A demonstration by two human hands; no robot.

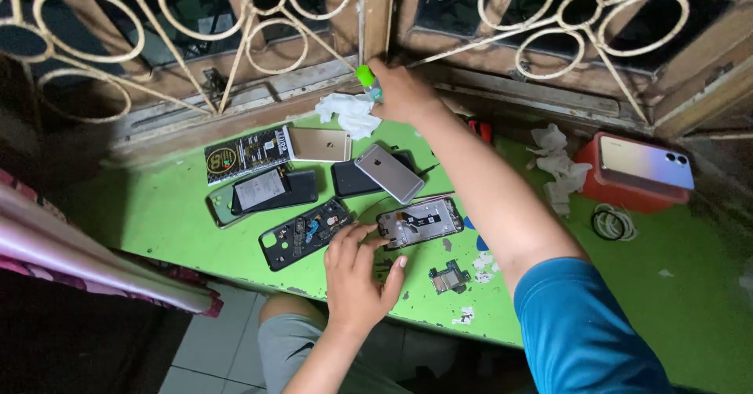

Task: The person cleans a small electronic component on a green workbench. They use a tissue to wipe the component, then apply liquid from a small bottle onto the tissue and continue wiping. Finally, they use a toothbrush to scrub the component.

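Note:
My right hand [402, 92] reaches to the back of the green table [157, 206] by the window sill and grips a small bottle with a green cap [367, 79]. Beside it lies a crumpled white tissue [349, 113]. My left hand [357, 272] rests near the front edge, fingers spread, touching an opened phone frame [420, 221] with exposed internals. Just left of that hand lies a black phone body with its circuit board showing [304, 233]. A small loose part [449, 278] sits to the right of the hand.
Several phones and back covers lie at mid table: a gold one [320, 145], a silver one [388, 173], dark ones [274, 190]. A red box [620, 190] bearing an iridescent phone [645, 163], white tissues [558, 167] and a coiled cable [612, 223] are at right. A metal window grille stands behind.

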